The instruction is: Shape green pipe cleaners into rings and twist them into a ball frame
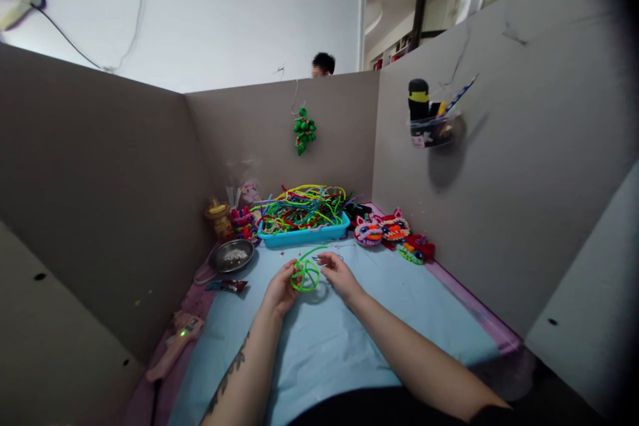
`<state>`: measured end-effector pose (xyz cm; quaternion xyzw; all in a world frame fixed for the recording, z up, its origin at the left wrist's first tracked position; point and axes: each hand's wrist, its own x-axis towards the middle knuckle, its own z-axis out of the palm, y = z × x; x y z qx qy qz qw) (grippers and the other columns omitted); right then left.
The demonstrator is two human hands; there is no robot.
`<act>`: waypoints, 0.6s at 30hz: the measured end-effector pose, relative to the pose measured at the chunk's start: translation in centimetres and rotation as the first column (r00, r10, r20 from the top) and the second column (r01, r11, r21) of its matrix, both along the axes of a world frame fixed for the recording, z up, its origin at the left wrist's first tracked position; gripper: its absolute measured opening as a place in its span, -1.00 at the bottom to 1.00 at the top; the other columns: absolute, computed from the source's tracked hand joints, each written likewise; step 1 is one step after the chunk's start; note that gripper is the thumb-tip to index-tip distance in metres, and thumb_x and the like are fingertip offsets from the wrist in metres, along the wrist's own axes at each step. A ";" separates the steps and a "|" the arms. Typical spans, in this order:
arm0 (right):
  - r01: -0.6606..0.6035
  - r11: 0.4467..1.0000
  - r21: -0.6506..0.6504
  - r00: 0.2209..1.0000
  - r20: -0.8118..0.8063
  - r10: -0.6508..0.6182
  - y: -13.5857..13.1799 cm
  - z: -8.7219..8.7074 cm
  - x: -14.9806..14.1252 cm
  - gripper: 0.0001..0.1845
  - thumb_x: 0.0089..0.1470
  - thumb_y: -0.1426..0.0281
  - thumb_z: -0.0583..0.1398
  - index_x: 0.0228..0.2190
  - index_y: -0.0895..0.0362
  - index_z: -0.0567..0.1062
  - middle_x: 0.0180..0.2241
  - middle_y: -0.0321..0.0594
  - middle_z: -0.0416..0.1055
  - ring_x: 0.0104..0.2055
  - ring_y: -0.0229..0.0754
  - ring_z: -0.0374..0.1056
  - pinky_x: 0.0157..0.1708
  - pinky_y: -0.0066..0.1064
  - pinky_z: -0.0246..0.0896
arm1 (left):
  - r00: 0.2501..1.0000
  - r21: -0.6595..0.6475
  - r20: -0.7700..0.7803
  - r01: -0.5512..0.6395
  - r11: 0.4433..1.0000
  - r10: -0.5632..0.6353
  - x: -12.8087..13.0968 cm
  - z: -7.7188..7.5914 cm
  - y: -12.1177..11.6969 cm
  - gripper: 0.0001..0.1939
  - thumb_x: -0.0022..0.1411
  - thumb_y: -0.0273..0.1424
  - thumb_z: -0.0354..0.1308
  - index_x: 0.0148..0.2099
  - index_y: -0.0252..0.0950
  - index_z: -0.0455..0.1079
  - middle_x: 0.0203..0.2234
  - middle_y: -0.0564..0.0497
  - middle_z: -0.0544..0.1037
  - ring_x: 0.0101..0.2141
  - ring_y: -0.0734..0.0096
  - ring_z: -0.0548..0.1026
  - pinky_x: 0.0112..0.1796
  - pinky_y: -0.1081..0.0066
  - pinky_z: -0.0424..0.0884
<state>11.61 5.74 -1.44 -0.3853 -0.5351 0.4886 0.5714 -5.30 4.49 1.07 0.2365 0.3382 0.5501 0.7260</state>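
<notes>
My left hand (281, 289) is closed on a round, cage-like ball of bright green pipe cleaners (305, 276), held above the blue cloth. One loose green end sticks out from its top toward the right. My right hand (340, 276) is just right of the ball, with its fingers curled. A thin dark metal piece (315, 258) shows at these fingertips, and a small ring shape appears behind the hand. Whether the fingers grip this piece is too small to make out.
A blue tray (304, 237) heaped with coloured pipe cleaners stands at the back. Left are a metal bowl (231, 256), a dark packet (232, 285) and a pink glue gun (176, 346). Woven animal-like crafts (369, 231) lie right. Grey partitions (279, 126) surround the table; a person is beyond.
</notes>
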 end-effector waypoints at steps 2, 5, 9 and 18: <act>-0.005 0.996 0.086 1.000 0.020 0.004 0.1 -0.1 0.1 -0.68 -0.13 0.36 0.18 -0.23 0.09 0.43 -0.29 -0.23 0.40 -0.27 -0.21 0.30 -0.29 -0.40 0.19 | 0.999 0.010 -0.036 0.005 1.000 -0.005 0.1 0.0 -0.1 -0.79 0.12 -0.57 0.09 -0.15 -0.36 0.30 -0.46 -0.01 0.51 -0.59 0.55 0.45 -0.56 0.56 0.36; -0.053 0.995 0.089 0.998 0.023 0.051 0.3 -0.3 0.1 -0.70 -0.09 0.29 0.18 -0.25 0.11 0.46 -0.32 -0.22 0.43 -0.29 -0.20 0.31 -0.29 -0.38 0.19 | 0.995 0.013 -0.091 0.030 0.999 -0.028 0.2 0.1 -0.3 -0.79 0.11 -0.54 0.11 -0.15 -0.37 0.30 -0.48 -0.01 0.50 -0.61 0.57 0.42 -0.59 0.58 0.32; -0.123 0.992 0.020 0.992 0.032 0.122 0.4 -0.5 -0.1 -0.74 -0.11 0.27 0.19 -0.34 0.14 0.48 -0.46 -0.28 0.42 -0.45 -0.26 0.28 -0.45 -0.44 0.14 | 0.987 0.036 -0.139 0.083 0.996 -0.077 0.3 0.0 -0.5 -0.77 0.10 -0.53 0.13 -0.14 -0.38 0.31 -0.50 0.00 0.50 -0.64 0.60 0.39 -0.61 0.60 0.26; -0.039 0.992 0.118 0.977 0.211 0.013 -0.2 -0.4 -0.6 -0.91 -0.15 0.41 0.15 -0.50 0.16 0.43 -0.57 -0.34 0.33 -0.51 -0.28 0.23 -0.46 -0.45 0.11 | 0.985 0.032 -0.162 0.064 0.997 -0.058 0.4 0.1 -0.6 -0.74 0.18 -0.33 0.09 -0.11 -0.36 0.33 -0.47 -0.04 0.50 -0.60 0.56 0.41 -0.60 0.58 0.27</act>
